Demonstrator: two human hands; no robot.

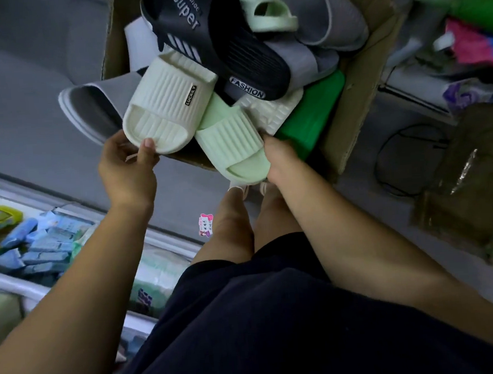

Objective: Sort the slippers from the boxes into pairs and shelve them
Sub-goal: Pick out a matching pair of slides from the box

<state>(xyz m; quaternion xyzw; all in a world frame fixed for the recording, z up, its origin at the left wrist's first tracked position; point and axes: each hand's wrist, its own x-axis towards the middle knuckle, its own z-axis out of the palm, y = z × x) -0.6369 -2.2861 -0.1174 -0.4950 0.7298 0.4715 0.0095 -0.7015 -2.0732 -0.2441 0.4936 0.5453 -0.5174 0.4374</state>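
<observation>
Head view: your left hand (127, 166) pinches the toe edge of the cream LUCKILY slipper (166, 104), thumb on top. Left of that hand lies bare grey floor (30, 114), with open room; a grey slipper (91, 107) overhangs the cardboard box (358, 91) just above your knuckles. Between your hands sits the pale green slipper (233, 146), jutting past the box's near edge. Your right hand (278, 158) grips its side, fingers hidden beneath. Above it, the black FASHION slipper (229, 42) tops the pile; a bright green slipper (313, 115) touches that hand's right.
</observation>
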